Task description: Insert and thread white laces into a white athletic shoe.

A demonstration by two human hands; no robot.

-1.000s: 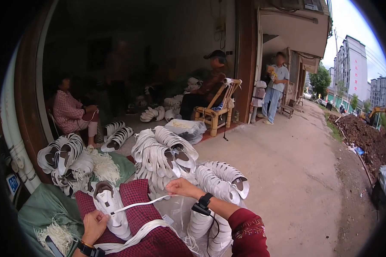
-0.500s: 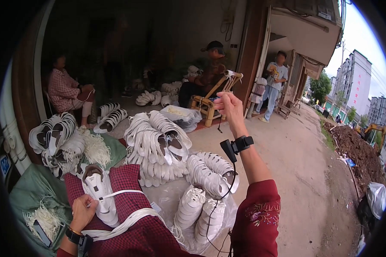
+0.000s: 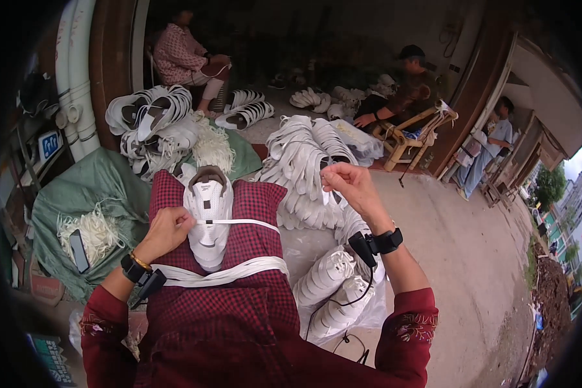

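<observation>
head view. the white shoe upper (image 3: 208,220) lies on the person's lap, on a red checked apron (image 3: 239,304), at about 9 o'clock from the centre of the picture, toe end toward the person. the left hand (image 3: 168,229) rests against the upper's 9 o'clock edge, its grip closed on that edge with the fingers curled together. a white strap (image 3: 242,222) runs from the upper toward 3 o'clock across the lap, and a wider white band (image 3: 226,274) crosses the apron just under the upper.

the right hand (image 3: 352,187) is raised at about 1 o'clock from the upper, well apart from it, its grip pinched, thumb and fingers pressed together; whether a thread sits between them is too fine to tell. a black wrist device (image 3: 376,243) with a dangling cable sits on the right forearm, and a similar black device (image 3: 139,275) on the left wrist.

at 12 o'clock from the lap, a large heap of white uppers (image 3: 304,161) lies on the floor; a second heap (image 3: 152,123) lies at 11 o'clock on a green sack (image 3: 84,187). bundled white uppers in a clear bag (image 3: 333,291) stand at 4 o'clock, just beside the right knee. a tangle of white cord (image 3: 94,229) lies on the sack at 9 o'clock, with a dark phone (image 3: 79,251) on it.

in the background, one seated person in a pink top (image 3: 181,55) is at 11 o'clock, another in a dark cap (image 3: 404,87) sits on a wooden chair at 1 o'clock, and a third person (image 3: 491,145) stands at 2 o'clock.
</observation>
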